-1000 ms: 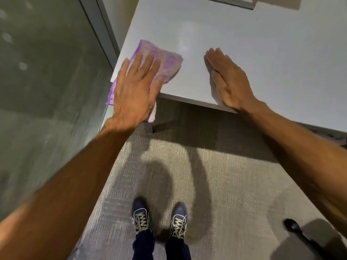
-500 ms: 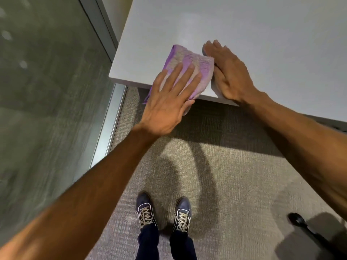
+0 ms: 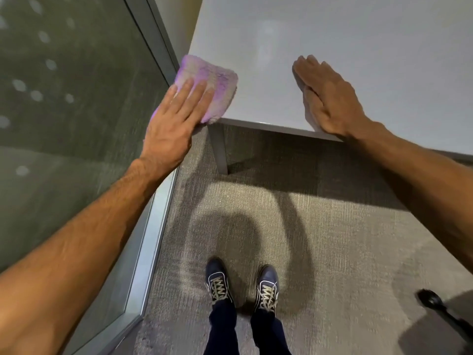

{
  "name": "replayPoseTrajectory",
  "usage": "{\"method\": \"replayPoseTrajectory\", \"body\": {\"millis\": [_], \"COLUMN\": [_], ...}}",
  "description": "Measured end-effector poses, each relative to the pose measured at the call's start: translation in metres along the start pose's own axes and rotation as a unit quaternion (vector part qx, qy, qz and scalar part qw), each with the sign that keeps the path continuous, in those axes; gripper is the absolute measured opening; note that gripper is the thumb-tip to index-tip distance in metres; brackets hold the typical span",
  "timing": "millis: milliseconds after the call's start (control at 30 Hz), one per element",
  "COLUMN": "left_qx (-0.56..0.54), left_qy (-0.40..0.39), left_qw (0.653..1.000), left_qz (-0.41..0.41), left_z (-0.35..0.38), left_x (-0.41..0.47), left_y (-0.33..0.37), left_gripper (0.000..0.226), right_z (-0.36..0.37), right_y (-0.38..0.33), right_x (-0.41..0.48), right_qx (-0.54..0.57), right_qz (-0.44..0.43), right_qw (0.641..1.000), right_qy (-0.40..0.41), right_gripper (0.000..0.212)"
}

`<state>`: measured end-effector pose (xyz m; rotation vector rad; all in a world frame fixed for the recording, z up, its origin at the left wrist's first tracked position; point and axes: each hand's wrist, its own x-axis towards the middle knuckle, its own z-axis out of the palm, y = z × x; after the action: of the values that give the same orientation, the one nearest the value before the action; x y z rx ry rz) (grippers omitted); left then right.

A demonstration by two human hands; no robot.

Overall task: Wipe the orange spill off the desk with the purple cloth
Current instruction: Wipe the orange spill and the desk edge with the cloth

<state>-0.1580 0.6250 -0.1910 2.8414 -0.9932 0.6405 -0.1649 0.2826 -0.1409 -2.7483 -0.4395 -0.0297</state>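
Observation:
The purple cloth lies folded on the near left corner of the white desk, partly hanging over the corner. My left hand presses flat on the cloth, fingers spread over its near part. My right hand rests flat on the desk's front edge, well to the right of the cloth, holding nothing. No orange spill shows on the desk surface in view.
A glass wall with a metal frame runs along the desk's left side. A desk leg stands below the corner. My shoes are on grey carpet. A black chair caster sits at lower right.
My left hand has slid the cloth left, from beside my right hand back to the desk's left corner. My right hand has stayed in place.

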Motion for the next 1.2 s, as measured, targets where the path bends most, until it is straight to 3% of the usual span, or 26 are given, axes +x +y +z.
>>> {"method": "replayPoseTrajectory", "body": {"millis": [200, 433, 600, 733, 933, 1067, 1200], "left_qx": [-0.068, -0.065, -0.04, -0.051, -0.029, -0.051, -0.09], "left_qy": [0.012, 0.015, -0.045, -0.065, -0.06, -0.037, 0.034], "left_qw": [0.994, 0.995, 0.996, 0.996, 0.998, 0.998, 0.993], "left_qz": [-0.079, -0.076, -0.067, -0.035, 0.013, -0.024, -0.072], "left_z": [0.001, 0.006, 0.001, 0.002, 0.008, 0.008, 0.013], "left_x": [-0.009, 0.009, 0.027, 0.041, 0.035, 0.023, 0.003], "left_y": [0.007, 0.038, 0.076, 0.101, 0.071, 0.052, 0.028], "left_gripper": [0.056, 0.054, 0.059, 0.056, 0.061, 0.066, 0.064], "right_z": [0.001, 0.005, 0.007, 0.008, 0.011, 0.015, 0.017], "right_y": [-0.001, -0.004, -0.005, -0.003, 0.0, 0.005, 0.008], "right_x": [0.0, 0.004, 0.006, 0.005, 0.007, 0.008, 0.009], "right_qx": [-0.017, -0.083, -0.128, -0.124, -0.138, -0.144, -0.146], "right_qz": [-0.008, 0.001, 0.094, 0.11, 0.106, 0.093, 0.084], "right_qw": [1.0, 0.996, 0.987, 0.985, 0.984, 0.985, 0.986], "right_qy": [-0.01, -0.011, -0.032, -0.04, -0.032, -0.013, -0.004], "right_gripper": [0.059, 0.056, 0.069, 0.072, 0.073, 0.08, 0.083]}}
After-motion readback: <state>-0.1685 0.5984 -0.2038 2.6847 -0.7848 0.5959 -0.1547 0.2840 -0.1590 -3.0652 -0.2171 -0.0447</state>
